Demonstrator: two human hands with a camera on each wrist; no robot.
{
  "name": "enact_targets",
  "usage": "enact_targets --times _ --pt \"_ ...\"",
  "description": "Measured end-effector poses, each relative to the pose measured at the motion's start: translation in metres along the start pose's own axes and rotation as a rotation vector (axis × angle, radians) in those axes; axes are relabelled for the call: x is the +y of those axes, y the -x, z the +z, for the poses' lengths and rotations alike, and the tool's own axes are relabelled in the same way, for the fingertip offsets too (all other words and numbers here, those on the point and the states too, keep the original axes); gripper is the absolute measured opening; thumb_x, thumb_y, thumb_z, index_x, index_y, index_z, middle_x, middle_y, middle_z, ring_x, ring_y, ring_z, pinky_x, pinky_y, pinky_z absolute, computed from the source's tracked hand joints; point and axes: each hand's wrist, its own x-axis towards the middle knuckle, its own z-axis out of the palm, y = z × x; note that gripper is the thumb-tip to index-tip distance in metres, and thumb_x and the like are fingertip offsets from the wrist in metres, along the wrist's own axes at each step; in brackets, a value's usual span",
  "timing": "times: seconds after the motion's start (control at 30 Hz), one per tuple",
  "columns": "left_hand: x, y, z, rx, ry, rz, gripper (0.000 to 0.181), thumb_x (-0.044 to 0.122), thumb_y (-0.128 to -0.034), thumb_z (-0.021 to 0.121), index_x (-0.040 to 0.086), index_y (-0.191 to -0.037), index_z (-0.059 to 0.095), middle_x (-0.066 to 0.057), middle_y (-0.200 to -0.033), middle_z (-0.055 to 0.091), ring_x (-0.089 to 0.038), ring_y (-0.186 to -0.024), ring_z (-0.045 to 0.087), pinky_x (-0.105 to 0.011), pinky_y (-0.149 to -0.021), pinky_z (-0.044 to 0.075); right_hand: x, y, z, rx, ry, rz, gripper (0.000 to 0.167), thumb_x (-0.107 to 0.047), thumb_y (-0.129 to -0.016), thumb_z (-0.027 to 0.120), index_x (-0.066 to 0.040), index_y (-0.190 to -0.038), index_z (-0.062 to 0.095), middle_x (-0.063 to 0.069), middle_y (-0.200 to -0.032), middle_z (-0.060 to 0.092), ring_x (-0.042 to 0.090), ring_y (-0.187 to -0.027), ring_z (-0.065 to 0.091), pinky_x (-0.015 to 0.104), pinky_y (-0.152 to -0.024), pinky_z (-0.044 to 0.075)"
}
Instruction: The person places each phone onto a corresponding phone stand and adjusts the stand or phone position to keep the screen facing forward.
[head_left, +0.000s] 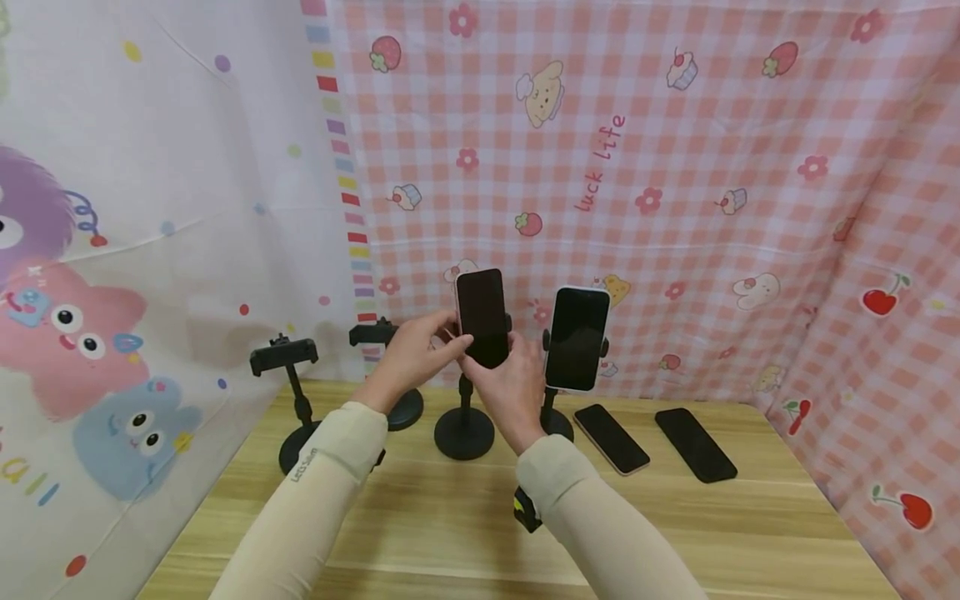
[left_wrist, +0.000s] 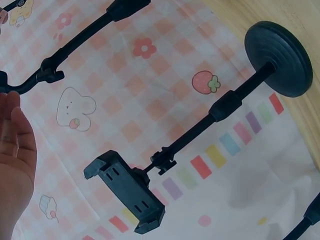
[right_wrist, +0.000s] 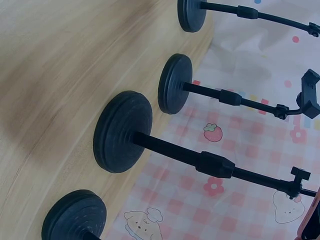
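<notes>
Head view, held phone [head_left: 482, 317]: nearly upright, leaning slightly, screen toward the wearer, above the middle stand [head_left: 465, 433]; a dark bit of clamp [head_left: 508, 322] shows at its right edge.
Head view, left hand [head_left: 420, 346]: grips the phone's left edge, thumb to the front.
Head view, right hand [head_left: 513, 379]: grips the lower right part, thumb near the bottom; the fingers behind are hidden.
Head view, neighbouring phone [head_left: 577, 337]: sits clamped just to the right; a good pattern for centring, and best not knocked.
Left wrist view, empty holder [left_wrist: 125, 192]: has hooked ends; if the held phone's clamp matches, both side edges should probably be seated before either hand lets go.
Right wrist view, stand base [right_wrist: 122, 132]: flat on the desk [right_wrist: 65, 75]; the slim pole could sway, so gentle, evenly matched pressure seems wise.
Right wrist view, phone edge [right_wrist: 308, 220]: only a pink sliver at the border; seating cannot be judged.
</notes>
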Motion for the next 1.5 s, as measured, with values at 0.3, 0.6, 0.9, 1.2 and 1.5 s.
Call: enact_targets --times 0.3,0.6,0.9,1.2,1.5 --pt "0.008 0.002 0.005 0.099 -0.072 -0.042 0.022 0.039 -0.0946 0.067 0.017 -0.098 0.064 0.003 -0.084 0.065 -0.014 -0.075 0.06 -0.035 -0.067 0.051 0.002 0.001 0.001 0.033 0.008 0.0 0.069 -0.059 -0.078 0.076 -0.006 -0.119 0.058 0.009 -0.107 0.054 0.025 -0.089 0.051 0.042 -0.074 0.047" --pt "0.014 0.001 0.016 0.264 -0.049 -0.034 0.023 0.035 -0.0904 0.074 0.014 -0.1 0.069 -0.001 -0.085 0.071 -0.015 -0.074 0.063 -0.035 -0.068 0.052 0.002 0.0 0.003 0.071 0.004 0.007 0.073 -0.06 -0.079 0.075 -0.004 -0.123 0.058 0.011 -0.108 0.054 0.026 -0.091 0.052 0.044 -0.073 0.047" --pt "0.018 -0.001 0.022 0.318 0.054 -0.046 0.041 0.024 -0.0903 0.076 0.006 -0.117 0.049 -0.009 -0.088 0.07 -0.02 -0.075 0.067 -0.038 -0.066 0.055 0.0 -0.001 0.003 0.077 0.028 0.038 0.078 -0.054 -0.079 0.078 -0.002 -0.131 0.055 0.015 -0.121 0.053 0.031 -0.105 0.052 0.05 -0.089 0.047" --pt "0.016 -0.003 0.023 0.212 -0.012 -0.026 0.021 0.026 -0.1 0.062 0.006 -0.107 0.065 -0.005 -0.076 0.063 -0.019 -0.063 0.055 -0.033 -0.058 0.045 -0.001 -0.002 0.001 0.043 0.023 0.031 0.073 -0.05 -0.08 0.08 0.0 -0.128 0.056 0.015 -0.117 0.053 0.029 -0.101 0.05 0.046 -0.085 0.047" --pt "0.007 -0.004 0.018 0.145 -0.019 -0.015 0.021 0.025 -0.104 0.054 0.006 -0.104 0.062 -0.006 -0.077 0.059 -0.02 -0.064 0.051 -0.034 -0.061 0.042 -0.002 -0.012 -0.009 -0.076 -0.039 -0.022 0.06 -0.038 -0.1 0.06 -0.001 -0.144 0.044 0.018 -0.13 0.055 0.033 -0.117 0.053 0.049 -0.101 0.043"
